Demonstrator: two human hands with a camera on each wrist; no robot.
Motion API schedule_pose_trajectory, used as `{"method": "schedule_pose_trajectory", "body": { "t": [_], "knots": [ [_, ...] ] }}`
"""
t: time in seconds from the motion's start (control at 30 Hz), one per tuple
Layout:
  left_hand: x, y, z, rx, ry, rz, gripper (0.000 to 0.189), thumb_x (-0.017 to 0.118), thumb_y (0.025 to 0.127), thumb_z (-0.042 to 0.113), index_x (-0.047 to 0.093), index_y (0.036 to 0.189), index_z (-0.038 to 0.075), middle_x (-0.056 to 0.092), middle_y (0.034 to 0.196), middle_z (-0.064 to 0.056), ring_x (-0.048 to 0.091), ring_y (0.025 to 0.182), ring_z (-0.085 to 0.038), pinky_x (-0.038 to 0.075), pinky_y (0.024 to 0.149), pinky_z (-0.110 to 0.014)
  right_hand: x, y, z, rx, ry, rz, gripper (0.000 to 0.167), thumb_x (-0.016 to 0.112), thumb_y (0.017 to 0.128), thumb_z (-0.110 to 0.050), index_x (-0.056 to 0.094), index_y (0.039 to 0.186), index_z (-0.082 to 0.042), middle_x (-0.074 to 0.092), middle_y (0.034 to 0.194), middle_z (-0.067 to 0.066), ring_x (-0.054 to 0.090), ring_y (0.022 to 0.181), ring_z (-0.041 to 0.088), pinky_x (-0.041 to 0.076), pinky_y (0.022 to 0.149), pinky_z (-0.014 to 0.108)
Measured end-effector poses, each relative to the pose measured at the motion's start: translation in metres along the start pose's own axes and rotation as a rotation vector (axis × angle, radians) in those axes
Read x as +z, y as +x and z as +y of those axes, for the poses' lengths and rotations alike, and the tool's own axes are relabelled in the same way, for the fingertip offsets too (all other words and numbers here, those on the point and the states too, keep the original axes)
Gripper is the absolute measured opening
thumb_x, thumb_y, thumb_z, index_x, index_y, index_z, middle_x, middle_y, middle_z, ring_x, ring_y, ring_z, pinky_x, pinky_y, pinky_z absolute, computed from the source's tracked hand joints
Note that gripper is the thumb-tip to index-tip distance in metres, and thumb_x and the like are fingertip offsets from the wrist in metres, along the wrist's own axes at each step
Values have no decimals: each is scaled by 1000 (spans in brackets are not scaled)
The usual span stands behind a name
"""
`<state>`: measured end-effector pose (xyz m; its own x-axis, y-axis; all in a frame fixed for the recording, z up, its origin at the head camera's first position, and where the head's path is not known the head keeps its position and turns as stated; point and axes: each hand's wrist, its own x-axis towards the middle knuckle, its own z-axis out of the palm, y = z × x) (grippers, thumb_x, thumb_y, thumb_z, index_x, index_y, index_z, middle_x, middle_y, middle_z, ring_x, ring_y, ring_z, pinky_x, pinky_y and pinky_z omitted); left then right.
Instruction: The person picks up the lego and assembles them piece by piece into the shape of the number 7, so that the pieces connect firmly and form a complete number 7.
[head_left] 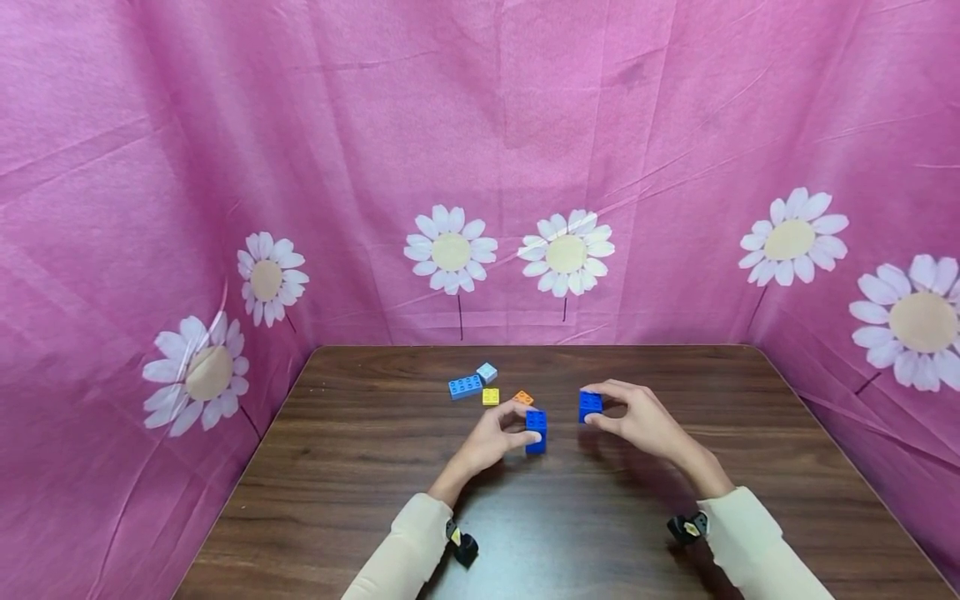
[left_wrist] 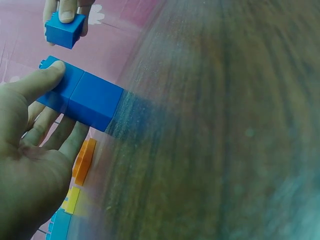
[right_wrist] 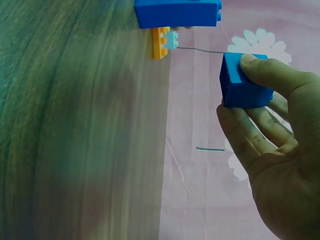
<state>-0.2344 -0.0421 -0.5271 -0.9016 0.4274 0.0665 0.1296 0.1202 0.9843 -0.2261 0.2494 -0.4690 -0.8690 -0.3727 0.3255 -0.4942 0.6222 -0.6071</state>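
My left hand [head_left: 491,439] pinches a stack of two dark blue toy bricks [left_wrist: 85,95] between thumb and fingers, studs up. The stack stands upright on the table, its seam showing in the left wrist view. To the right, my right hand [head_left: 637,418] grips a single dark blue brick [right_wrist: 246,82], thumb on one side and fingers on the other. That brick hangs above the tabletop, apart from the stack, its hollow underside partly showing in the right wrist view. Just behind the left fingertips lies an orange brick [head_left: 523,397], partly covered by that hand.
Behind the left hand lie a yellow brick [head_left: 491,397], a longer medium-blue brick [head_left: 465,387] and a pale blue brick [head_left: 487,372]. The brown wooden table [head_left: 360,483] ends at a pink curtain [head_left: 510,150] with printed daisies. Each wrist carries a small black camera [head_left: 463,546].
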Motion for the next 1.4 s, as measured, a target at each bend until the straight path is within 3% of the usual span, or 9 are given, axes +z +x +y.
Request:
{"method": "schedule_pose_trajectory", "body": {
  "t": [0.37,0.77,0.97,1.4],
  "knots": [
    [1,0,0,13,1,3,29,80,97,14,71,124,7,72,130,-13,70,123,-27,60,100,-31,1,11,-9,-62,6,0,42,87,91,-22,74,131,-15,77,110,-4,74,97,16,63,86,41],
    [0,2,-1,16,12,-3,29,80,97,16,71,123,8,71,130,-11,70,122,-24,60,101,-33,0,24,-24,-34,40,-57,45,86,92,-25,72,133,-12,77,111,-2,75,99,20,63,90,53],
    [-1,1,0,16,7,-11,29,79,98,17,71,123,7,70,130,-10,69,124,-25,59,104,-35,1,30,-36,-27,59,-88,44,86,92,-22,71,132,-13,77,111,-3,73,100,17,62,91,52],
    [1,0,1,9,-13,-13,26,78,98,13,68,121,4,69,128,-12,69,124,-29,59,105,-38,8,42,-51,-80,73,-137,40,87,91,-16,71,128,-10,76,111,-1,73,99,15,62,93,55]
  ]
}}
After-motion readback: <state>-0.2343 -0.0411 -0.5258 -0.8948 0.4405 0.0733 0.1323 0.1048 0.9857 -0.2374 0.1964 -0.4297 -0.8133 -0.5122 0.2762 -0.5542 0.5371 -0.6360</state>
